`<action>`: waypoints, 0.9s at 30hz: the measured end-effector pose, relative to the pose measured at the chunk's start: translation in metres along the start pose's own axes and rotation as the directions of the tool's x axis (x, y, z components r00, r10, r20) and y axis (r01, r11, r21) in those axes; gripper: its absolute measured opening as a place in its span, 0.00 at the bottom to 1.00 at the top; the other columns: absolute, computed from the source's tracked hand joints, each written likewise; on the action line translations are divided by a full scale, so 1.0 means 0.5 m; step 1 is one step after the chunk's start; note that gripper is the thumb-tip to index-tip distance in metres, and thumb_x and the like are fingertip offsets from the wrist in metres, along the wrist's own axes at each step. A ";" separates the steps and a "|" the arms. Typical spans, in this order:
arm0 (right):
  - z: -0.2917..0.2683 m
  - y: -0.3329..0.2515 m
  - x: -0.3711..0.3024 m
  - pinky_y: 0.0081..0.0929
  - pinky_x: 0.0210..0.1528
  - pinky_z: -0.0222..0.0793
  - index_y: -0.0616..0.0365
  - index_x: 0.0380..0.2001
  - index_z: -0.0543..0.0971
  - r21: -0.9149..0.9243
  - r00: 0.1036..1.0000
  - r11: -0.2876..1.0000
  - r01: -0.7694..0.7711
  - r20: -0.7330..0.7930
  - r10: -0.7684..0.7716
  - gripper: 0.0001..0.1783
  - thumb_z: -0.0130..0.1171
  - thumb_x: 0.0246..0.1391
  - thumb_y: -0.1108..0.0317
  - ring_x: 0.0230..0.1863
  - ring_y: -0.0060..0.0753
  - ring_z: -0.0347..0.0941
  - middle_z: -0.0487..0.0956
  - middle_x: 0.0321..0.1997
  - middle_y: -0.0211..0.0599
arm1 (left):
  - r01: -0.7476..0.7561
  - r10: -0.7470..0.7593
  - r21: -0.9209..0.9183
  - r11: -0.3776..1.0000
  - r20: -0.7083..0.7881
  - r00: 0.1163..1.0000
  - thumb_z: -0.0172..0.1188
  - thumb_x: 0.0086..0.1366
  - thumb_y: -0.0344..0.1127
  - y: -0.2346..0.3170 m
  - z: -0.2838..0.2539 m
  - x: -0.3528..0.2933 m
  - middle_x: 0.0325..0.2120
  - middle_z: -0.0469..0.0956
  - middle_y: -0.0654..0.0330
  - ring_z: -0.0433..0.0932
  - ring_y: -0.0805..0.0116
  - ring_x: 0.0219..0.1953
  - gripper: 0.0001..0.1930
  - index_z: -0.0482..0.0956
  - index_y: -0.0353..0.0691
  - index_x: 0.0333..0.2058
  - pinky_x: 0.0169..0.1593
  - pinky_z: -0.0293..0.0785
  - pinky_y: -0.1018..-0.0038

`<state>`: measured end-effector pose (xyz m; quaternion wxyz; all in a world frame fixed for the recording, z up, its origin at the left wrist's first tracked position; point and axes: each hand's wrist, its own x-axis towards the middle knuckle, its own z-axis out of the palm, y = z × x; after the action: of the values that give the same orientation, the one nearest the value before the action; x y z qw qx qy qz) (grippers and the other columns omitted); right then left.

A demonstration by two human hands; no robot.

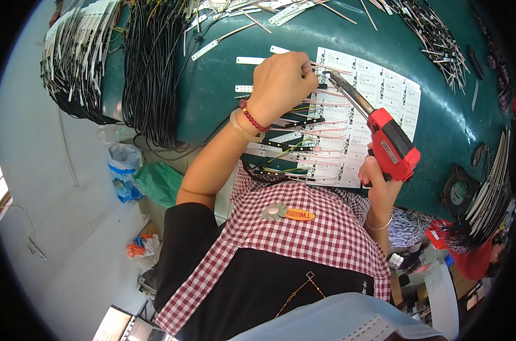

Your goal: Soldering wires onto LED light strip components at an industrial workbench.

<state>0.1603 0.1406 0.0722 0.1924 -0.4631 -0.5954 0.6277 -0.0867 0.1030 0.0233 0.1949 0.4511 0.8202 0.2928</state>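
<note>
My left hand (pixel 285 80), with a red bead bracelet and a bangle at the wrist, is closed in a pinch over the upper left of a white printed circuit-board panel (pixel 402 94). Its fingertips hide what they hold. My right hand (pixel 378 181) grips the handle of a red and black soldering gun (pixel 391 145). The gun's metal tip points up and left, close beside my left fingers. Below my left hand, several narrow LED strips (pixel 296 123) with thin pink and yellow-green wires lie in rows across the panel's left side.
Bundles of black cables (pixel 150 74) and white-tipped leads (pixel 79 57) hang over the green table's (pixel 212 122) left edge. More wired strips (pixel 292 12) lie at the back. A black round spool (pixel 458 193) and a bundle of leads (pixel 493 182) sit at the right.
</note>
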 end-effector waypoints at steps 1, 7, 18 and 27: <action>0.001 -0.002 -0.001 0.18 0.19 0.59 0.70 0.41 0.70 0.021 1.000 1.000 0.007 -0.005 -0.007 0.11 0.50 0.53 0.78 0.14 0.17 0.60 0.67 0.15 0.28 | 0.000 0.000 -0.001 1.000 0.001 1.000 0.57 0.48 0.33 0.001 0.000 0.001 0.14 0.74 0.56 0.74 0.56 0.19 0.05 0.76 0.38 0.19 0.24 0.68 0.68; -0.003 0.003 -0.007 0.19 0.19 0.59 0.71 0.40 0.70 -0.002 1.000 1.000 -0.026 -0.016 0.026 0.11 0.49 0.52 0.79 0.14 0.18 0.60 0.67 0.15 0.29 | 0.012 -0.012 0.009 1.000 -0.003 1.000 0.57 0.47 0.33 0.002 0.001 0.000 0.16 0.75 0.55 0.75 0.56 0.20 0.05 0.77 0.38 0.20 0.26 0.69 0.68; -0.008 0.013 -0.031 0.19 0.19 0.59 0.70 0.39 0.70 -0.016 0.998 1.000 -0.014 -0.058 0.013 0.10 0.51 0.52 0.79 0.14 0.18 0.61 0.67 0.15 0.30 | -0.029 0.030 -0.009 1.000 0.026 0.999 0.56 0.46 0.32 0.011 -0.006 -0.016 0.18 0.76 0.52 0.76 0.52 0.22 0.05 0.77 0.37 0.18 0.26 0.71 0.64; -0.008 0.018 -0.031 0.19 0.19 0.59 0.69 0.36 0.71 -0.021 0.998 0.999 -0.027 -0.055 0.026 0.07 0.51 0.52 0.78 0.14 0.19 0.62 0.68 0.15 0.30 | -0.039 0.039 -0.020 0.999 -0.003 0.999 0.56 0.46 0.32 0.011 -0.003 -0.017 0.17 0.76 0.52 0.75 0.52 0.22 0.05 0.76 0.37 0.18 0.26 0.71 0.63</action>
<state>0.1743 0.1286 0.0701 0.1952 -0.4900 -0.5906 0.6108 -0.0798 0.0978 0.0287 0.1924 0.4647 0.8084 0.3057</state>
